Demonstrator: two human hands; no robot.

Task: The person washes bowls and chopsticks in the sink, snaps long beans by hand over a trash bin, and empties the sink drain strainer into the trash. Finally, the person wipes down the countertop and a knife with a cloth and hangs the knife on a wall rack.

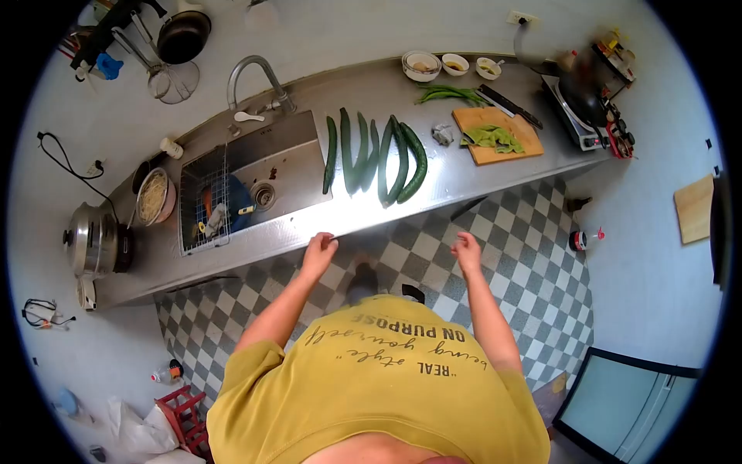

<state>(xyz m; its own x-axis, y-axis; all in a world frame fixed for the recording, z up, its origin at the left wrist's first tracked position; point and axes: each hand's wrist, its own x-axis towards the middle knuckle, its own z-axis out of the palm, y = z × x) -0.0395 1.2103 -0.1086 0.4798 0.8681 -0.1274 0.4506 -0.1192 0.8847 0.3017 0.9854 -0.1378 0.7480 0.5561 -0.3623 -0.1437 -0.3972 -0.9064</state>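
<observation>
My left hand [320, 252] is at the front edge of the steel counter [290, 224], below the sink [290, 166]. Its fingers are loosely bent and apart, with nothing visible in them. In front of the counter, over the checkered floor, my right hand [467, 250] hangs in the air, loosely bent, open and empty. Several long green cucumbers lie side by side right of the sink, among them a straight one [331, 155] at the left and a curved one [416, 162] at the right. Neither hand touches them.
A cutting board [502, 151] holds green leaves [495, 138], with a knife [510, 106] beside it. Green peppers [450, 94] and small bowls lie behind. A wire rack [205, 203] spans the sink's left part. A stove [576, 116] stands right, a noodle bowl [156, 196] left.
</observation>
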